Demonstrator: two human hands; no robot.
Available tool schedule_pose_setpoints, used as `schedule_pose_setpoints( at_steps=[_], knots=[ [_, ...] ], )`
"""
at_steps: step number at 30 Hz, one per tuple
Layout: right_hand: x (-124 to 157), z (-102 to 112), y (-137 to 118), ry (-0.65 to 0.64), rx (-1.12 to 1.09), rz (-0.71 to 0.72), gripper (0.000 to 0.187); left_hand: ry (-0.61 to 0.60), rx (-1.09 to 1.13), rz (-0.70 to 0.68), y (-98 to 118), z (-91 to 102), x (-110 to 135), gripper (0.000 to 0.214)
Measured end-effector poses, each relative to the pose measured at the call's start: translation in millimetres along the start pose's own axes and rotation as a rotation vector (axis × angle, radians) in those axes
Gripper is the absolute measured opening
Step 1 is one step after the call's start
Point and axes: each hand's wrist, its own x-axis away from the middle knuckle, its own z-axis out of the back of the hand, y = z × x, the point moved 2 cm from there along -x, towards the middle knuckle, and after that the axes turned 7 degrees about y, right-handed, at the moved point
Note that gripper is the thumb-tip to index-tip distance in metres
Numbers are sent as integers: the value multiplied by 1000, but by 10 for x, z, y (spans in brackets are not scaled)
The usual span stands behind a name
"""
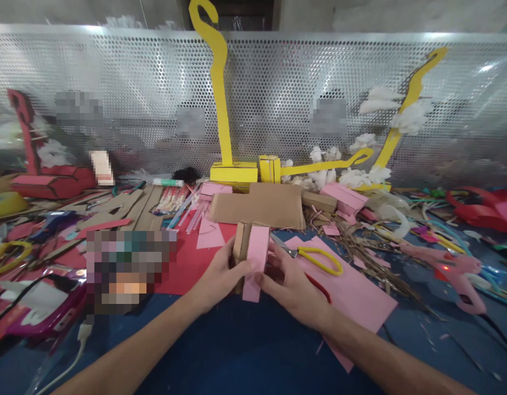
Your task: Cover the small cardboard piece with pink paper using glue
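Between my two hands is a small cardboard box [239, 252] with a strip of pink paper [258, 249] laid over its face; the strip's lower end sticks out past the box. My left hand [224, 274] grips the box's left side, its thumb pressing on the pink strip. From the right, my right hand [284, 280] holds the strip and box edge between thumb and fingers. Just beyond that hand lie scissors [319, 259] with yellow and red handles, on a pink paper sheet [356, 296]. A brown cardboard piece [262, 206] stands behind the box.
A pink glue gun [451, 269] with a lit red light lies at right. Yellow hook-shaped cardboard pieces [220, 99] stand against a perforated metal panel [146, 99]. Red paper [179, 269], cardboard strips [142, 206] and a purple object [51, 307] lie at left.
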Motion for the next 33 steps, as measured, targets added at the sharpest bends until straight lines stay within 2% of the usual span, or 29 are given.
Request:
schedule_pose_setpoints(
  at_steps=[11, 19, 24, 33],
  knots=[
    [18, -18, 47, -2, 30, -10, 64, 53, -42, -12, 22, 2, 8, 59],
    [12, -16, 26, -2, 30, -16, 56, 22, -34, -54, 9, -6, 0, 57],
    [29, -23, 22, -3, 32, -24, 53, 81, -39, -10, 46, -5, 14, 56],
    [8, -17, 3, -6, -5, -9, 56, -35, -66, -98, 23, 32, -30, 55]
  ],
)
